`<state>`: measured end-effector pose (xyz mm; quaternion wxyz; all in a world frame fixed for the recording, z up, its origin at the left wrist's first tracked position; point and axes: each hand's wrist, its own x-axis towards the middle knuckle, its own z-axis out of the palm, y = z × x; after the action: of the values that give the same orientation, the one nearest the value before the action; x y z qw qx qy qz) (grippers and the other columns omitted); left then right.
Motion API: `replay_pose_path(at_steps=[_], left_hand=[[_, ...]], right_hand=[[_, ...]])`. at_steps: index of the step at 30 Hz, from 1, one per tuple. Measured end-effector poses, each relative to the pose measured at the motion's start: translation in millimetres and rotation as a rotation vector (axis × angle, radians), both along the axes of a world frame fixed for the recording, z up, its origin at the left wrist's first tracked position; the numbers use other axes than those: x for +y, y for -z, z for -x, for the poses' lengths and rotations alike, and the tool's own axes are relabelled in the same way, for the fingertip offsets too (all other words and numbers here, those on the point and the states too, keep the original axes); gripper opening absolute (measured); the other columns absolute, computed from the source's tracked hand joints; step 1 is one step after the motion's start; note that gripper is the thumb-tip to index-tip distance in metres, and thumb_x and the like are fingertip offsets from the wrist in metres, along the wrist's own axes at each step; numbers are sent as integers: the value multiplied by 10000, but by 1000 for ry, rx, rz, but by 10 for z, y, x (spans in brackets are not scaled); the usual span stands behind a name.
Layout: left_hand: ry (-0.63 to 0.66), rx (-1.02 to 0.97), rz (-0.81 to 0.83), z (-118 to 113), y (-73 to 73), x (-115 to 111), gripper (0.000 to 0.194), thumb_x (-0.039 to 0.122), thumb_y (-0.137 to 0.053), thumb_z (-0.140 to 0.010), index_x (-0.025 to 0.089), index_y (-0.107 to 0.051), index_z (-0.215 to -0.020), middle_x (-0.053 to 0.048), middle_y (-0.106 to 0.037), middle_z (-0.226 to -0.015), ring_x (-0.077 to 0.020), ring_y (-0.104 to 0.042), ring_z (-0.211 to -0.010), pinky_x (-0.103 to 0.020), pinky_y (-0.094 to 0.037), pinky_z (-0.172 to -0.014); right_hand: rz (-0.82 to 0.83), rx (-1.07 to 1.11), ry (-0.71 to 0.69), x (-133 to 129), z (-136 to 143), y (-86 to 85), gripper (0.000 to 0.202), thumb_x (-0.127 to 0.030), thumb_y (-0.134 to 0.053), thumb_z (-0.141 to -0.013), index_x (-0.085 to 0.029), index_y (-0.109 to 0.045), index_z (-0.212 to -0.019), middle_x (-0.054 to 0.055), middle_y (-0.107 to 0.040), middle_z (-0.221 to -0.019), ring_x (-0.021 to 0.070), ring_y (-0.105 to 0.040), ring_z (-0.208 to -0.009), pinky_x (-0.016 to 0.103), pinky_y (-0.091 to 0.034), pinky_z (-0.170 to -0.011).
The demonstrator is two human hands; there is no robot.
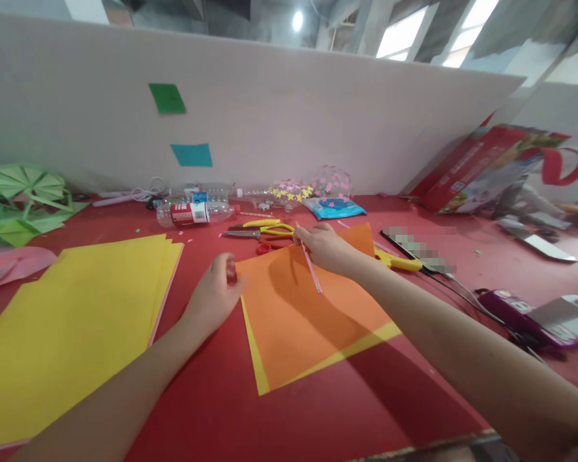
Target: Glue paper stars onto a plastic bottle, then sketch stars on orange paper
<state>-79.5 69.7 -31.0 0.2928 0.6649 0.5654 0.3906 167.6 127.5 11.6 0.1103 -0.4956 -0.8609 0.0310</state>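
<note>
A sheet of orange paper (298,321) lies on a yellow sheet (256,366), whose edge shows at the left and front. The orange sheet's far right corner stands up. My right hand (325,247) is closed round a slim pink pen (312,268) over the far part of the orange sheet. The pen slants, its clear end toward me. At the sheet's far left corner is my left hand (216,289), fingers curled and thumb apart, slightly blurred; nothing shows in it. Scissors with yellow handles (282,231) lie just beyond the paper.
A stack of yellow paper (87,321) lies at left, near green folded paper (29,192). Plastic bottles (192,213) and a blue packet (340,208) line the white partition (270,109). A yellow-handled tool (399,262), power strip (414,247) and purple package (525,317) are at right.
</note>
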Motion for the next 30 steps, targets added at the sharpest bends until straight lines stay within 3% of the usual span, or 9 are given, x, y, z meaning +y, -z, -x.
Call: replay_pose_path(at_steps=[3, 6, 9, 12, 15, 18, 21, 26, 30], left_hand=[[103, 213, -99, -43, -95, -113, 469, 310, -638, -703, 179, -562, -1148, -156, -483, -1366, -338, -389, -1329, -512, -289, -1100], [300, 605, -25, -100, -110, -236, 653, 442, -619, -731, 101, -515, -1278, -234, -391, -1462, -415, -320, -1374, -560, -285, -1095], [385, 771, 34, -136, -83, -293, 769, 548, -556, -771, 51, -457, -1351, -270, -373, -1478, -433, -299, -1381, -584, -280, -1086], [385, 748, -7, -130, -74, -273, 748, 533, -551, -796, 68, -434, -1371, -243, -438, -1436, -396, -373, -1337, -563, -304, -1075], [375, 671, -37, -97, -64, -224, 668, 497, -573, -800, 123, -459, -1342, -199, -480, -1391, -362, -422, -1288, -543, -340, -1053], [357, 634, -36, -64, -15, -203, 623, 463, -593, -787, 151, -480, -1314, -182, -459, -1397, -372, -394, -1298, -558, -338, -1050], [377, 621, -32, -42, 43, -209, 609, 482, -582, -796, 177, -483, -1314, -165, -454, -1394, -372, -379, -1303, -568, -323, -1058], [369, 590, -7, -11, 90, -197, 612, 443, -588, -793, 198, -462, -1339, -144, -447, -1403, -365, -377, -1302, -555, -330, -1056], [353, 553, -1, 3, 101, -179, 516, 411, -538, -826, 219, -491, -1303, -116, -452, -1402, -339, -376, -1307, -531, -325, -1069]], right_hand=[[-32, 17, -43, 123, 75, 13, 319, 30, -438, -688, -166, -541, -918, 68, -625, -784, 229, -571, -791, 398, -306, -926], [-52, 85, -46, 177, 103, 24, 282, 18, -446, -707, -170, -543, -894, 101, -632, -862, 262, -564, -902, 432, -298, -963], [-62, 244, -13, 65, 130, 31, 133, -117, -489, -818, -184, -539, -921, 144, -616, -1012, 307, -503, -1077, 446, -317, -981], [34, 478, 17, -212, 202, 64, 191, -303, -369, -953, -203, -528, -988, 107, -634, -952, 241, -589, -909, 373, -458, -822], [199, 580, -31, -511, 286, 155, 302, -337, -311, -976, -201, -574, -920, 46, -654, -797, 159, -624, -674, 281, -509, -626], [368, 762, -77, -681, 315, 283, 149, -311, -522, -888, -202, -619, -916, 40, -694, -890, 166, -662, -803, 274, -523, -706], [382, 813, -96, -730, 288, 379, 173, -309, -528, -893, -212, -609, -1010, 65, -696, -1044, 188, -654, -974, 310, -506, -830], [535, 887, -124, -792, 234, 391, 281, -405, -400, -977, -221, -562, -1115, 36, -735, -901, 116, -646, -558, 329, -514, -818], [462, 888, -126, -841, 233, 404, 256, -387, -427, -969, -228, -603, -1065, 49, -721, -988, 169, -678, -908, 296, -503, -820]])
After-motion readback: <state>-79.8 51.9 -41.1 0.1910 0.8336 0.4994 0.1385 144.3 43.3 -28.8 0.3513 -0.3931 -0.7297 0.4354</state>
